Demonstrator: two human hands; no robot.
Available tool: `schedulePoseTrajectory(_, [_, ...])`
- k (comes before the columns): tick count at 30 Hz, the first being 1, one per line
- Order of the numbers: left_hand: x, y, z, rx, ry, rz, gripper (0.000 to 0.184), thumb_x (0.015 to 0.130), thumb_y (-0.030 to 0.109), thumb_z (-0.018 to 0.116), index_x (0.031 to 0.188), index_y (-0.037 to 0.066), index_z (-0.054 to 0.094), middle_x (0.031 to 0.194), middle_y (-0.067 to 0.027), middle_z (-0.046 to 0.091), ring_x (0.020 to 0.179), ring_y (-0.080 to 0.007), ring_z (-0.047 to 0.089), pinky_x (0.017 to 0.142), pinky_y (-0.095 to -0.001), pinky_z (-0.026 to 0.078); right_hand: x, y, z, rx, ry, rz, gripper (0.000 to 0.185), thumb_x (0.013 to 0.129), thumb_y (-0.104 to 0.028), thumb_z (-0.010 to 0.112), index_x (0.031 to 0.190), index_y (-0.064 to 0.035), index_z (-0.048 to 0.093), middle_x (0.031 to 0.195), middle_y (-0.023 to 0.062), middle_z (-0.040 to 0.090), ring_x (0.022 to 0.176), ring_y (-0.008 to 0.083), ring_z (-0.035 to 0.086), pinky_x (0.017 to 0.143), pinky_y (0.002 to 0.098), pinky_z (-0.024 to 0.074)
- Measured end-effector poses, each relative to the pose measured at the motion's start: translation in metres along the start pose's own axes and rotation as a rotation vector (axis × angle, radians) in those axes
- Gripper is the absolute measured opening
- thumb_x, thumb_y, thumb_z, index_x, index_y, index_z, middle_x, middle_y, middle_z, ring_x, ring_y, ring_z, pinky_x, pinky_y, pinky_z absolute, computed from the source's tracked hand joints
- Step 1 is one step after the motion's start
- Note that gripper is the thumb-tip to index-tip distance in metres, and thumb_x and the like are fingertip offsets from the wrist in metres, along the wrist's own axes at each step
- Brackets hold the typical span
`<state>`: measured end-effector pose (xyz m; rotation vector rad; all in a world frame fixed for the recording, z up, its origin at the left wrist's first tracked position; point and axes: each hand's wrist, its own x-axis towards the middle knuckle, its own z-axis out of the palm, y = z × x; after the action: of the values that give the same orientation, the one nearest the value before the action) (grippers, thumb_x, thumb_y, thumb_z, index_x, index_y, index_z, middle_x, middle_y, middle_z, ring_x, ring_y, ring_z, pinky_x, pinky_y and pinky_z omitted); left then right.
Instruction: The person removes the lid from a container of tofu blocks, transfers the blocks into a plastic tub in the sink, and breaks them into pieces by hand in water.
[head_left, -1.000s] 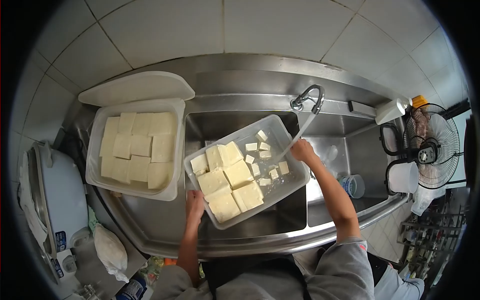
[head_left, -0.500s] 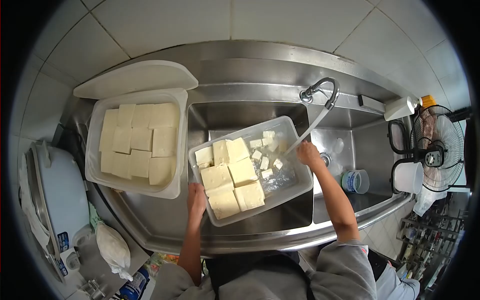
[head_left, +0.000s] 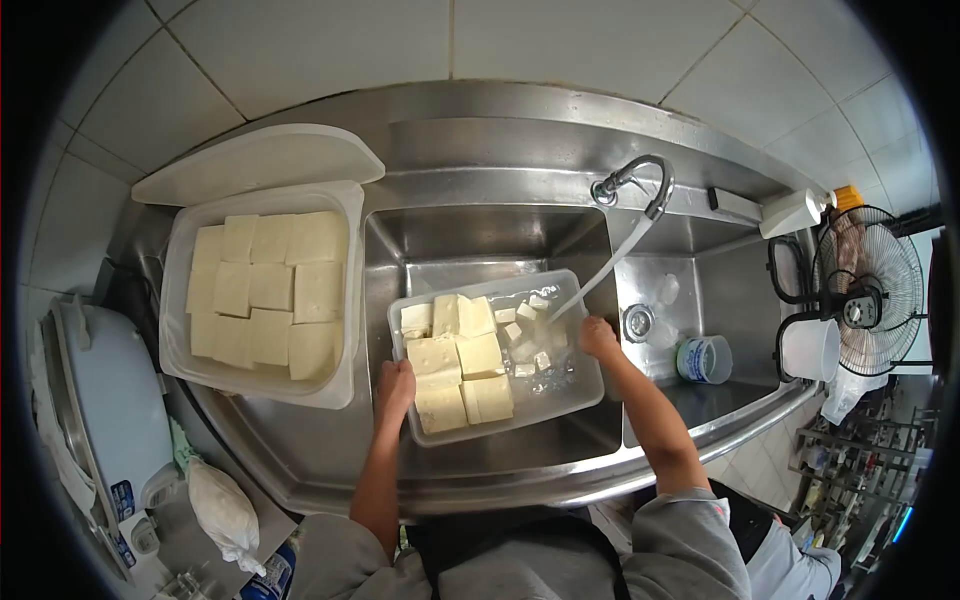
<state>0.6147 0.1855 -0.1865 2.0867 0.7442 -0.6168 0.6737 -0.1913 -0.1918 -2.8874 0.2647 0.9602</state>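
A translucent plastic container sits in the left sink basin, slightly tilted in view. Large pale blocks fill its left half, and several small cubes lie in water on the right. My left hand grips its left edge. My right hand is closed on its right edge. From the faucet, a stream of water falls into the container's right part. A larger tub holding more pale blocks stands to the left.
A white lid leans behind the larger tub. In the right basin are a clear cup and a drain. A fan and a white bottle stand at right. A white bag lies lower left.
Both hands have shifted the container down into the basin and turned it closer to level. More water covers the small cubes, which have moved about.
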Motion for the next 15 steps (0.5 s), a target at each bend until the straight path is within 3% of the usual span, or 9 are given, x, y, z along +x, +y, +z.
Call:
schedulePoseTrajectory(2, [0.0,0.011,0.007,0.018,0.046,-0.034,0.047,0.083,0.032,0.033,0.098,-0.011,0.044,0.098,-0.0347,0.051,0.096,-0.0457,0.049,0.084,-0.047,0.036,0.031,0.0,0.027,-0.137,-0.153,-0.03,0.026,0.076,-0.011,0.048,0.095,0.0029,0.059,0.111,0.018,0.054,0.102,0.03,0.054,0.083,0.0338,0.0467])
schedulePoseTrajectory(5, [0.022,0.01,0.024,0.017,0.071,-0.087,0.048,0.083,0.032,0.033,0.102,-0.011,0.041,0.099,-0.0349,0.051,0.096,-0.0468,0.049,0.084,-0.0479,0.036,0.096,0.03,0.146,0.133,-0.032,0.124,0.027,0.076,-0.012,0.049,0.097,0.002,0.058,0.11,0.0187,0.055,0.101,0.0309,0.054,0.083,0.0351,0.0465])
schedulePoseTrajectory(8, [0.058,0.003,0.045,0.023,0.042,-0.154,0.05,0.084,0.032,0.032,0.108,-0.011,0.04,0.107,-0.0325,0.049,0.1,-0.0455,0.047,0.088,-0.0461,0.036,0.055,0.004,0.114,0.19,-0.108,0.209,0.024,0.074,-0.005,0.049,0.093,0.0043,0.059,0.101,0.021,0.058,0.095,0.0314,0.057,0.081,0.037,0.0466])
schedulePoseTrajectory(15, [0.127,-0.029,0.09,0.011,0.012,-0.184,0.052,0.085,0.032,0.032,0.112,-0.012,0.039,0.112,-0.0325,0.046,0.105,-0.0432,0.046,0.09,-0.0446,0.035,0.087,0.03,0.207,0.109,-0.063,0.14,0.025,0.078,-0.011,0.047,0.097,0.0032,0.055,0.101,0.0233,0.057,0.095,0.0372,0.056,0.08,0.0435,0.0462])
